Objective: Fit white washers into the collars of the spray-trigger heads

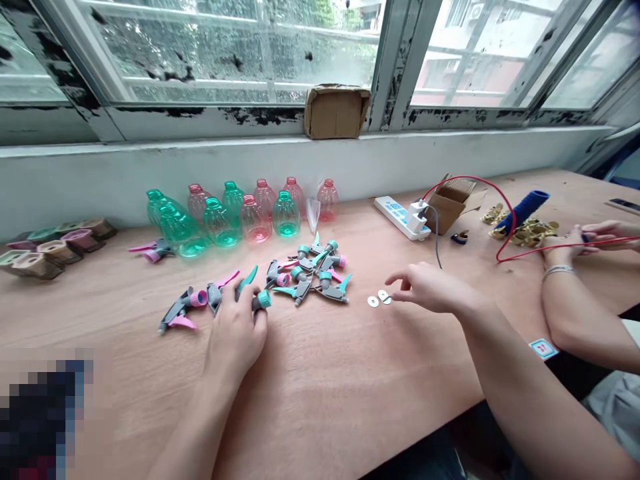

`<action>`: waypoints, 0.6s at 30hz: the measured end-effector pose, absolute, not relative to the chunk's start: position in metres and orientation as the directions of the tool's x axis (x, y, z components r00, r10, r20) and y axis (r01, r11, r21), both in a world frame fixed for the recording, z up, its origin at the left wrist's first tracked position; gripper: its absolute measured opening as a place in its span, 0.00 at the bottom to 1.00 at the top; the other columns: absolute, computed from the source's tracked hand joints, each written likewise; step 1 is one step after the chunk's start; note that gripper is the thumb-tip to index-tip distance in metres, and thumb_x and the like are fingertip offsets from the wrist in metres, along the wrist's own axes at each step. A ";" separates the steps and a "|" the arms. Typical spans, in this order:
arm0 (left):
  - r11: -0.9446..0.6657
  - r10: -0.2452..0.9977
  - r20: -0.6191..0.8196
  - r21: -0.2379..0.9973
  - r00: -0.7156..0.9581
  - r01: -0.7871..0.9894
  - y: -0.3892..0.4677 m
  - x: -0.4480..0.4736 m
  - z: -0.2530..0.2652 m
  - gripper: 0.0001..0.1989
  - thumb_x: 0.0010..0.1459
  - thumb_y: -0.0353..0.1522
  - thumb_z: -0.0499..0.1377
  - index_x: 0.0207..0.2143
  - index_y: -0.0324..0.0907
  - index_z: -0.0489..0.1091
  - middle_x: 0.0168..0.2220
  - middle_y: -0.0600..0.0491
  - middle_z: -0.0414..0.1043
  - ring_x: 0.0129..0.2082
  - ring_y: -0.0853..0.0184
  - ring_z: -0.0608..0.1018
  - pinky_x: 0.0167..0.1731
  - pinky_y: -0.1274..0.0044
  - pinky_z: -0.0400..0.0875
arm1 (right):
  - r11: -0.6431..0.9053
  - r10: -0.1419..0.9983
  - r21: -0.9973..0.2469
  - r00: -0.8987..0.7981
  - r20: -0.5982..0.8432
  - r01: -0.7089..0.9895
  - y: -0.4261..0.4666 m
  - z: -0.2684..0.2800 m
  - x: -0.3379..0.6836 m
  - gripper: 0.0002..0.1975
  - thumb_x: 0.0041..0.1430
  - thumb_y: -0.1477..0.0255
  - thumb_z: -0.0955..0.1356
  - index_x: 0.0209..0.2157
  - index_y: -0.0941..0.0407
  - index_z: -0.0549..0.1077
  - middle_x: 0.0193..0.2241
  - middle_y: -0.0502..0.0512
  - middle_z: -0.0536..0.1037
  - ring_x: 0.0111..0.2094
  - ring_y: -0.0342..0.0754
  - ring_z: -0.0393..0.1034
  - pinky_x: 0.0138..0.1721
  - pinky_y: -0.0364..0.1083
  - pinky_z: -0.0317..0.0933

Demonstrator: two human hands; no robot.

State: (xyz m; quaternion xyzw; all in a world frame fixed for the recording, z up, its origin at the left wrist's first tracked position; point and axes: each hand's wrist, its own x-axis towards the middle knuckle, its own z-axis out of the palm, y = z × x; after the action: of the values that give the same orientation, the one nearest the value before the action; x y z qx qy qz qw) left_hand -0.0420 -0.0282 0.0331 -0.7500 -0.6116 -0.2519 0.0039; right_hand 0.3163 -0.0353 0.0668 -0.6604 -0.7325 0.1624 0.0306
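My left hand [234,333] is closed around a grey spray trigger head [261,300] with a teal collar and teal lever, low over the table. Another grey trigger head [214,297] with a pink lever lies against its far side. My right hand [425,287] has its thumb and forefinger apart, with a fingertip at the edge of a small white washer [384,296]. A second white washer [373,302] lies flat just left of it. Between my hands is a heap of trigger heads [315,273] with teal and pink parts. One more pink-levered trigger head [179,312] lies to the left.
Green bottles [223,223] and red bottles [256,220] stand along the wall. A power strip [401,217] and a cardboard box [450,203] sit right of centre. At far right, a co-worker's arms [570,293] are near brass parts [533,233] and a red cable [565,247].
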 end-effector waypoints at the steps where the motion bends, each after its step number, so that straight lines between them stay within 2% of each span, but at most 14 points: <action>1: -0.240 0.908 0.403 0.272 0.116 0.932 -0.027 -0.044 0.033 0.13 0.58 0.30 0.52 0.45 0.42 0.68 0.57 0.41 0.59 0.52 0.50 0.72 0.48 0.63 0.69 | 0.059 0.977 -0.275 -0.112 -0.183 0.960 -0.037 0.068 0.318 0.16 0.56 0.61 0.69 0.43 0.52 0.79 0.32 0.55 0.82 0.36 0.54 0.74 0.31 0.45 0.61; 5: -0.184 0.896 0.431 0.147 0.104 0.972 -0.024 -0.051 0.031 0.11 0.56 0.31 0.53 0.42 0.42 0.69 0.55 0.41 0.64 0.49 0.48 0.71 0.45 0.60 0.68 | -0.015 0.951 -0.302 -0.080 -0.298 0.953 -0.041 0.081 0.315 0.13 0.55 0.61 0.69 0.37 0.55 0.79 0.26 0.55 0.80 0.27 0.49 0.73 0.25 0.43 0.59; 7: -0.157 0.903 0.420 0.120 0.093 0.980 -0.022 -0.054 0.029 0.12 0.55 0.32 0.54 0.42 0.42 0.70 0.54 0.41 0.66 0.49 0.47 0.70 0.44 0.59 0.67 | -0.007 0.954 -0.307 -0.086 -0.287 0.952 -0.041 0.089 0.305 0.13 0.55 0.60 0.69 0.32 0.55 0.79 0.26 0.56 0.80 0.25 0.48 0.73 0.23 0.43 0.57; 10: -0.132 0.919 0.388 0.119 0.076 0.984 -0.018 -0.061 0.024 0.12 0.54 0.32 0.55 0.42 0.43 0.70 0.54 0.42 0.67 0.51 0.46 0.68 0.46 0.58 0.66 | 0.094 0.975 -0.325 -0.152 -0.159 0.941 -0.034 0.098 0.278 0.13 0.55 0.60 0.69 0.29 0.54 0.79 0.25 0.55 0.79 0.27 0.48 0.72 0.23 0.42 0.54; 13: -0.096 0.937 0.347 0.147 0.040 0.985 -0.013 -0.067 0.019 0.14 0.55 0.33 0.54 0.44 0.43 0.70 0.55 0.41 0.65 0.53 0.46 0.66 0.48 0.57 0.65 | 0.241 0.964 -0.383 -0.266 -0.011 0.892 -0.021 0.092 0.245 0.12 0.58 0.64 0.66 0.28 0.55 0.78 0.22 0.52 0.77 0.23 0.46 0.67 0.23 0.42 0.52; 16: -0.055 0.941 0.338 0.167 -0.005 0.984 -0.010 -0.073 0.015 0.17 0.56 0.36 0.53 0.47 0.41 0.69 0.57 0.38 0.61 0.56 0.45 0.63 0.50 0.56 0.63 | 0.326 0.945 -0.482 -0.287 0.155 0.813 -0.008 0.068 0.221 0.12 0.60 0.72 0.63 0.30 0.56 0.78 0.24 0.52 0.78 0.25 0.44 0.67 0.26 0.42 0.54; 18: -0.026 0.938 0.345 0.170 -0.035 0.985 -0.010 -0.075 0.014 0.18 0.57 0.38 0.54 0.48 0.41 0.69 0.58 0.36 0.59 0.58 0.44 0.62 0.51 0.55 0.62 | 0.347 0.938 -0.566 -0.260 0.231 0.748 -0.002 0.047 0.212 0.12 0.61 0.72 0.63 0.34 0.57 0.78 0.27 0.52 0.78 0.27 0.43 0.68 0.29 0.41 0.56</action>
State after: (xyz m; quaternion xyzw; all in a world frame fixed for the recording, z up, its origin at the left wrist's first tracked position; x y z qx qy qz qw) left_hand -0.0753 -0.0098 0.0145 -0.6919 -0.6949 -0.1853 0.0636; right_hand 0.2124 -0.0018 0.0471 -0.5443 -0.7742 0.1747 0.2718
